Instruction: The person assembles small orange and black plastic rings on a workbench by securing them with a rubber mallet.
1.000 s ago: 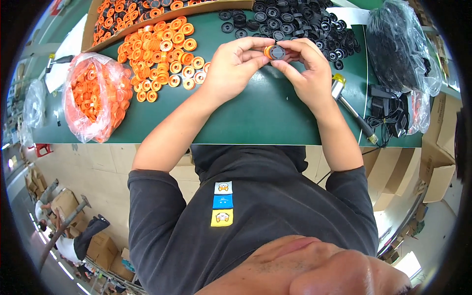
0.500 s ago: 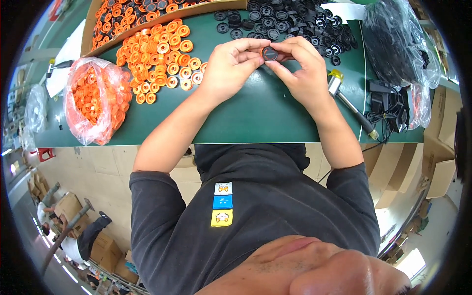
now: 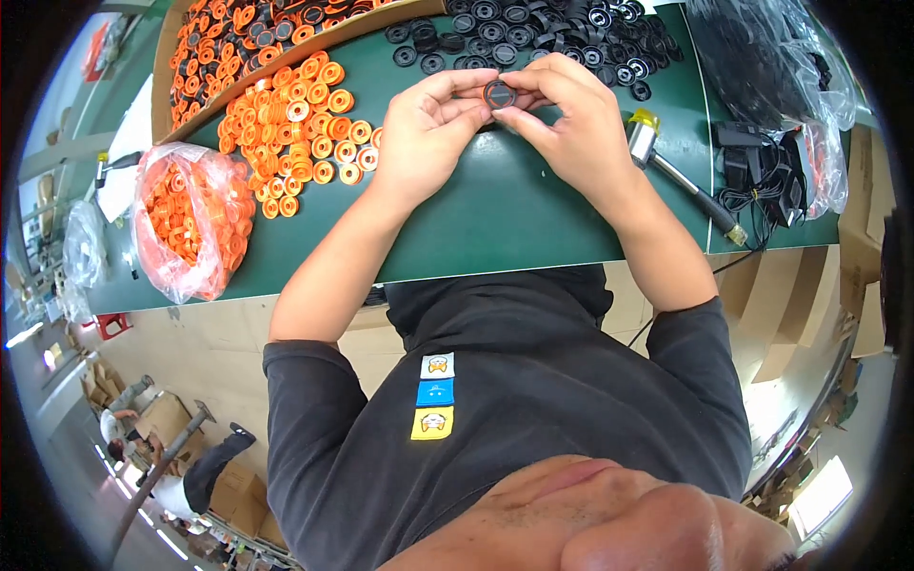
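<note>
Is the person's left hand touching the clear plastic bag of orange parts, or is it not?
Apart: the head view plainly shows green tabletop and loose orange parts between the left hand and the plastic bag.

On your table (image 3: 533,219), a carton (image 3: 164,114) stood toward the far-left corner, loose rings (image 3: 297,133) before it; a bag of rings (image 3: 208,238) sat by the near-left corner, caps (image 3: 533,33) toward the far edge, a hammer (image 3: 685,183) left of the cables (image 3: 745,202).

One left hand (image 3: 419,138), one right hand (image 3: 579,119), one held disc (image 3: 501,93), one disc-filled box (image 3: 162,105), one orange-filled bag (image 3: 225,226); loose orange discs (image 3: 297,111) and black caps (image 3: 518,36), too many to count.
</note>
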{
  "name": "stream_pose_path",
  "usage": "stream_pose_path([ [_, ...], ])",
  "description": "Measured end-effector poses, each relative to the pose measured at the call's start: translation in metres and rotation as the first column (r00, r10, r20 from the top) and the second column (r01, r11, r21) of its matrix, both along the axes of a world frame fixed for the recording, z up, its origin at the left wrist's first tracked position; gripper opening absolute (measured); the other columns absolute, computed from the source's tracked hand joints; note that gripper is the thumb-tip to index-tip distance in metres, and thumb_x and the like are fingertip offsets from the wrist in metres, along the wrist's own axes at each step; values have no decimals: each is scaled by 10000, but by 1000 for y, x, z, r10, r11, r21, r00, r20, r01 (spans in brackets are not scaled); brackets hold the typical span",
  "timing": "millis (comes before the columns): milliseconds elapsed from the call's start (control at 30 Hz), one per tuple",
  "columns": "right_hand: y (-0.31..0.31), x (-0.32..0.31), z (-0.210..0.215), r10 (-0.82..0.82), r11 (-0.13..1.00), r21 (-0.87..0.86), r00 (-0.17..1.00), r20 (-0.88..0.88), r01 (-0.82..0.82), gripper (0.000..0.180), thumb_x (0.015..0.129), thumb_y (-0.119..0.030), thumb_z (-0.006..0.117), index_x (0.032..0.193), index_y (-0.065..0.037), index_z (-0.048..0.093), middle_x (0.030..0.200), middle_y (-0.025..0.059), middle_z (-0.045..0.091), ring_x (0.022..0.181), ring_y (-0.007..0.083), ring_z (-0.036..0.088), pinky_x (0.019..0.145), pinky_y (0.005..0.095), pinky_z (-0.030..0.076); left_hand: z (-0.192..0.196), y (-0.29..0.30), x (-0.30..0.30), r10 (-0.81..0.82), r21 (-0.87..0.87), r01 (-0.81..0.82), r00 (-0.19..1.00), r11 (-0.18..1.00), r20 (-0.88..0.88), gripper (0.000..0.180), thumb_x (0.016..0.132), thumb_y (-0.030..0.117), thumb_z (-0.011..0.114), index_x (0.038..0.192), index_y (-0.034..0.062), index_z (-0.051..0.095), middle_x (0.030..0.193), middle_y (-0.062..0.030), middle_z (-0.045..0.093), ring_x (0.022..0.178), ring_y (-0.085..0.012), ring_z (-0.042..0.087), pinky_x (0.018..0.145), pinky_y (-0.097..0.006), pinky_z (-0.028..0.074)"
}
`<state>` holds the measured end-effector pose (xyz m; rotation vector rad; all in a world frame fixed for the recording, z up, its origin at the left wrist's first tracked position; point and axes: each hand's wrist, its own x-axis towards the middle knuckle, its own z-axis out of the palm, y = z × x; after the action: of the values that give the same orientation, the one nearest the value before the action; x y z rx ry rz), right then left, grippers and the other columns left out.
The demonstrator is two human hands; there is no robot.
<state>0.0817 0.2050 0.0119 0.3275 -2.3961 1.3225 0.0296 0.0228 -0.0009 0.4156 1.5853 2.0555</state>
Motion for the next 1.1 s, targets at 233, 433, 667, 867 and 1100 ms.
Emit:
stream_pose_path([
  [233, 0, 0, 2, 15, 999, 30, 1000, -13, -14, 307, 755, -14, 810, 1040, 19, 699, 940, 102, 644, 765, 189, 706, 703, 297, 566, 4, -1, 0, 3, -61, -5, 1000, 998, -28, 365, 911, -73, 637, 1272, -86, 588, 1176, -140, 683, 1051, -169, 679, 936, -272, 544],
  [433, 1, 1, 4, 7, 999, 45, 1000, 2, -7, 295, 759, -27, 806, 1034, 9, 704, 927, 100, 646, 753, 195, 699, 703, 307, 568, 2, 1, 0, -5, -49, 4, 1000, 999, -22, 372, 908, -70, 643, 1274, -86, 584, 1149, -125, 684, 1031, -164, 679, 931, -267, 542],
  [667, 0, 0, 4, 2, 999, 46, 1000, 7, -2, 274, 760, -44, 804, 1008, 8, 701, 916, 104, 643, 745, 210, 692, 686, 325, 566, 2, 0, 0, 2, -25, -2, 1000, 1000, 1, 380, 915, -31, 647, 1282, -89, 567, 1157, -132, 675, 1041, -164, 667, 942, -282, 540],
  [867, -1, 2, 3, -1, 996, 92, 1000, -28, 4, 297, 757, -45, 800, 1033, -8, 698, 941, 111, 639, 761, 233, 685, 688, 341, 560, 1, 2, 0, 10, 17, -11, 1000, 1000, 20, 339, 942, 33, 647, 1259, -74, 592, 1142, -130, 688, 1019, -167, 669, 946, -307, 539],
  [1100, -3, -1, 2, 41, 999, 23, 999, -31, -40, 314, 784, -66, 801, 1075, -8, 696, 959, 99, 639, 798, 202, 682, 709, 313, 562, -2, 3, 1, 81, 37, -79, 995, 996, -55, 297, 959, 62, 662, 1222, -70, 623, 1123, -130, 702, 1021, -168, 671, 947, -307, 534],
])
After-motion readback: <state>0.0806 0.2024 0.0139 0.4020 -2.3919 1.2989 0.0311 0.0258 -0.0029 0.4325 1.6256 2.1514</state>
